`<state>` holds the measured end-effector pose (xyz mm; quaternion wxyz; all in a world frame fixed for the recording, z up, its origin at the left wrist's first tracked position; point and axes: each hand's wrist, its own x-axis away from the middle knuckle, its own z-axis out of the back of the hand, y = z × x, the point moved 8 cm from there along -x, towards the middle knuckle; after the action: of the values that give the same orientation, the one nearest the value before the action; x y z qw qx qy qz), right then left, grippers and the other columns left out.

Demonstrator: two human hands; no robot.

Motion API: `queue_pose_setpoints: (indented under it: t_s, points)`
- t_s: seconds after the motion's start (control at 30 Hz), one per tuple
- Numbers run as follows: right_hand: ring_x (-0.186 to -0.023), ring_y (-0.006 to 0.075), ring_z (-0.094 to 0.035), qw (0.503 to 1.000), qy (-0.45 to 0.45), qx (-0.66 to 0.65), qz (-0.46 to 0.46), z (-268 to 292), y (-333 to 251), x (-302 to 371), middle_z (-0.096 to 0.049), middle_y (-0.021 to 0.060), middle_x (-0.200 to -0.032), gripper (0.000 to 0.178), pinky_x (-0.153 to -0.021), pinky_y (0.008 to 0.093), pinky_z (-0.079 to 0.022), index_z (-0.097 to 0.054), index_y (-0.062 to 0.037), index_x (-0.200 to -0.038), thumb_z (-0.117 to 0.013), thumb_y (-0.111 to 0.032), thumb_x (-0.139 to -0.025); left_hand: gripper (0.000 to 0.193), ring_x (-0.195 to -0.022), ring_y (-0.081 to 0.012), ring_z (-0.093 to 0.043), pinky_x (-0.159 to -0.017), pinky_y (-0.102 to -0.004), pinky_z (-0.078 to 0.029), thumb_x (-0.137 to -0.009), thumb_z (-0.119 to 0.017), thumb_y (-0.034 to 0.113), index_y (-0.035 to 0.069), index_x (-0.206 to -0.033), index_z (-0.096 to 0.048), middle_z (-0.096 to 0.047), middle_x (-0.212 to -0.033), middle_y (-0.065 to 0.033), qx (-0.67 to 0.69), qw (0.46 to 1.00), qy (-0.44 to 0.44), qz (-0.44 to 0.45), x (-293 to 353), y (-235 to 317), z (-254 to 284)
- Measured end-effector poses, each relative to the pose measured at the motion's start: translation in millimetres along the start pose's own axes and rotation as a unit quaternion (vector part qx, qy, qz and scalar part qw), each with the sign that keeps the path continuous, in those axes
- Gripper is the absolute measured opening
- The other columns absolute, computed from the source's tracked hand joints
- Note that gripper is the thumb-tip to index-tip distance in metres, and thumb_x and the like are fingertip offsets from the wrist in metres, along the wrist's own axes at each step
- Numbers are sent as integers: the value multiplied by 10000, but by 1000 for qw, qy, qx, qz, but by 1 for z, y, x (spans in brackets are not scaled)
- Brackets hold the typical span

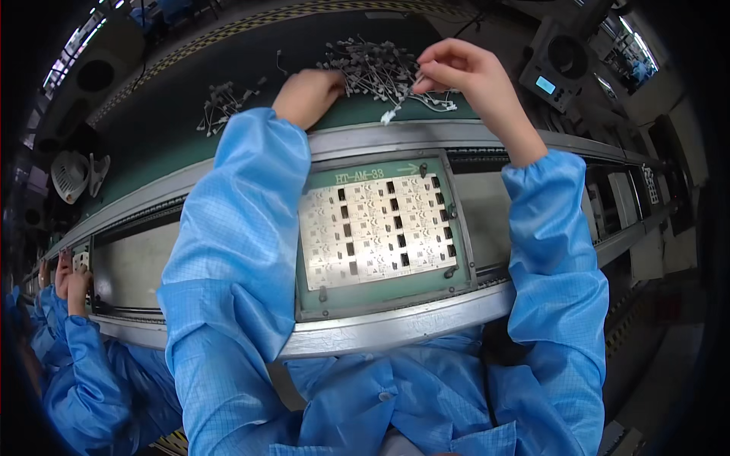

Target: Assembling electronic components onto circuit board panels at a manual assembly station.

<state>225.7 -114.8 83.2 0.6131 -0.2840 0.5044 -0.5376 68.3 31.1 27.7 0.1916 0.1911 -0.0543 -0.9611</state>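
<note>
My two bare hands work over two piles of white cables on a green bench. My right hand (460, 70) pinches one cable (417, 80) between thumb and fingertips at the right of the large pile (363, 67). My left hand (308, 99) bends into that pile's left edge, its fingertips hidden; whether it grips anything, I cannot tell. The small pile (222, 105) lies farther left. Between my two blue sleeves (236, 194), one green tray (372, 291) sits on the line, bearing pale boards (372, 228) with fifteen dark parts in three columns of five. At far left, one co-worker's two hands (76, 287) are near one white fan (71, 176).
</note>
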Motion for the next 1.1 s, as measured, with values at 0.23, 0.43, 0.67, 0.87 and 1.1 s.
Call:
queue_pose_setpoints:
  t_s: [0.23,0.43,0.67,0.87,1.1]
  points:
    - [-678,150,-696,991,14,-82,-105,-34,18,40,-706,99,-801,156,-676,277,-548,-572,-17,-972,-673,-136,-968,270,-900,-203,-739,-817,-316,-560,-887,-691,201,46,-1104,-732,-765,-968,-105,129,964,156,173,33,-28,61]
    - [-660,113,-650,997,56,-38,-20,-66,-12,45,-676,77,-757,150,-599,239,-531,-571,-11,-955,-683,-111,-961,153,-815,-342,-710,-753,-396,-565,-887,-629,103,38,-983,-729,-745,-898,-127,56,967,217,119,96,12,90]
    - [-718,101,-672,994,33,94,-38,-84,1,45,-713,61,-760,184,-676,236,-526,-608,1,-1002,-686,-161,-964,198,-930,-307,-620,-812,-417,-482,-808,-620,35,67,-986,-702,-688,-876,-100,-94,989,105,55,135,76,58]
    - [-900,244,-737,965,30,223,135,-92,-28,66,-761,137,-1003,185,-784,335,-546,-581,24,-1100,-605,-122,-989,91,-995,-240,-576,-846,-338,-456,-762,-664,84,88,-831,-722,-666,-876,-49,-232,969,83,9,144,99,42]
    - [-869,282,-662,883,-51,410,221,-112,-28,73,-716,95,-935,94,-828,369,-488,-649,-34,-1023,-620,-87,-951,81,-1005,-240,-577,-848,-342,-448,-751,-676,90,103,-799,-740,-667,-878,-57,-223,968,98,52,146,102,48]
